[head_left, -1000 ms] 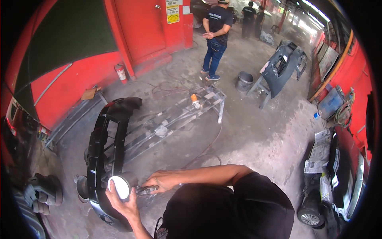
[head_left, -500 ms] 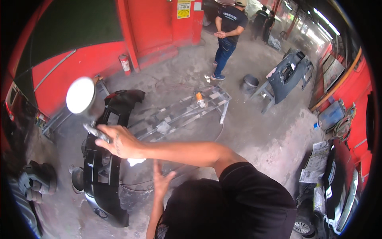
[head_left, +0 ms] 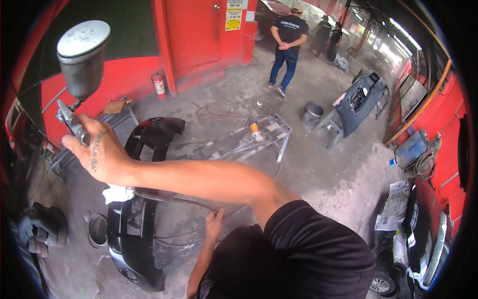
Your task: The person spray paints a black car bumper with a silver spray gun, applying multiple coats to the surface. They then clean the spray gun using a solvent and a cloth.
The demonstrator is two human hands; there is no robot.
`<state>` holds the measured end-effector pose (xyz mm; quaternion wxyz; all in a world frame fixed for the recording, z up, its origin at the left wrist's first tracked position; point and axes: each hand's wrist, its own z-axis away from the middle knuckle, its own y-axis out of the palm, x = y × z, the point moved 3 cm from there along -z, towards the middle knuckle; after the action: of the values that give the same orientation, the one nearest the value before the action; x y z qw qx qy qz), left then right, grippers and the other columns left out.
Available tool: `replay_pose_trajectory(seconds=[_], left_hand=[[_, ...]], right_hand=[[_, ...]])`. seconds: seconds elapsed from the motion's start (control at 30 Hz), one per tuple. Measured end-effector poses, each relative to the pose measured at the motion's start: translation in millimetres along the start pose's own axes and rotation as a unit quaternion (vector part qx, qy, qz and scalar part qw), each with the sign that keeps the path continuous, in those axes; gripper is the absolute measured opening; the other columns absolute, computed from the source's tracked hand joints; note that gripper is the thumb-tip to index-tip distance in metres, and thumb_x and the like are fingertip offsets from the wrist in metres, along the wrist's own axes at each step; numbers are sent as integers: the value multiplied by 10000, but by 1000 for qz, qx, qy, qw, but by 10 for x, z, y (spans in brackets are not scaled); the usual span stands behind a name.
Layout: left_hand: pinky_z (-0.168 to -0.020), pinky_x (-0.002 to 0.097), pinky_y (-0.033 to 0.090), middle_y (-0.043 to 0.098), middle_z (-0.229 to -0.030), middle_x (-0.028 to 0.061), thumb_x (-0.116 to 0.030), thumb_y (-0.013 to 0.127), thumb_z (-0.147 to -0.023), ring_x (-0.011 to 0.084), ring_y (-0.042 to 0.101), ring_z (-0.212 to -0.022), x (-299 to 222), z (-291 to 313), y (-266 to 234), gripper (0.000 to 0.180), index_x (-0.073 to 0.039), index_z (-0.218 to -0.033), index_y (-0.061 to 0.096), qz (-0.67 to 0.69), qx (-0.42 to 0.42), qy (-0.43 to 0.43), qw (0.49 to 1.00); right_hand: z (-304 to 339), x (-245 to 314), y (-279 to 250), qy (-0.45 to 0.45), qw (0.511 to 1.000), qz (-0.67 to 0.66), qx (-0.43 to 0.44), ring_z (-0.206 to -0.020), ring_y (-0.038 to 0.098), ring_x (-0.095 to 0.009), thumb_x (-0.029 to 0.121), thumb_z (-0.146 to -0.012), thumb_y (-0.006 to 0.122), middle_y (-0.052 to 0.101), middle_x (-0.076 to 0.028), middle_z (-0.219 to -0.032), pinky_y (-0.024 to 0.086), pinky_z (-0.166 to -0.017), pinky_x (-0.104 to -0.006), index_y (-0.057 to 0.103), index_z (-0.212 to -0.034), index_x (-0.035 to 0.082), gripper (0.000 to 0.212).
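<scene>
Two hands show, both occupied. Our right hand (head_left: pixel 102 154) grips the spray gun (head_left: pixel 74 128), raised at far left with its cup (head_left: pixel 82 70) uppermost; the trigger is hidden from us. Our left hand (head_left: pixel 214 222), low near the middle, is closed on the hose (head_left: pixel 184 202), its fingers too small to separate. We lose the hose behind our right forearm (head_left: pixel 199 179), which also covers part of the black bumper (head_left: pixel 142 251). Below the right wrist a white wad (head_left: pixel 118 194) shows; we cannot tell what holds it. An orange tool (head_left: pixel 256 131) lies on a metal rack (head_left: pixel 279 127), kind unclear. Distant figures (head_left: pixel 323 37) are hazy; a wheel (head_left: pixel 382 285), lower right, is partly cut off.
</scene>
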<state>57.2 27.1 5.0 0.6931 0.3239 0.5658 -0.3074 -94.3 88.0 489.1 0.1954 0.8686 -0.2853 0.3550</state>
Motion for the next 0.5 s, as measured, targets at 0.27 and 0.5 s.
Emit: replay_pose_trajectory(seconds=[0.27, 0.5], left_hand=[[-751, 440, 534, 749, -915, 194, -251, 768, -968, 300, 686, -823, 847, 321, -1346, 309, 19, -1116, 753, -287, -98, -34, 952], [-878, 485, 556, 738, -1038, 241, -264, 787, -944, 409, 715, -980, 1918, 1316, -1880, 327, -24, -1155, 716, -360, -110, -199, 905]], right_hand=[[-596, 196, -221, -90, 983, 89, 133, -692, 663, -293, 294, -914, 776, 652, -153, -699, 512, -701, -461, 651, -851, -13, 338], [-429, -219, -892, 30, 967, 131, 219, -706, 642, -213, 367, -911, 812, 684, -96, -733, 520, -732, -424, 764, -1105, 20, 400]])
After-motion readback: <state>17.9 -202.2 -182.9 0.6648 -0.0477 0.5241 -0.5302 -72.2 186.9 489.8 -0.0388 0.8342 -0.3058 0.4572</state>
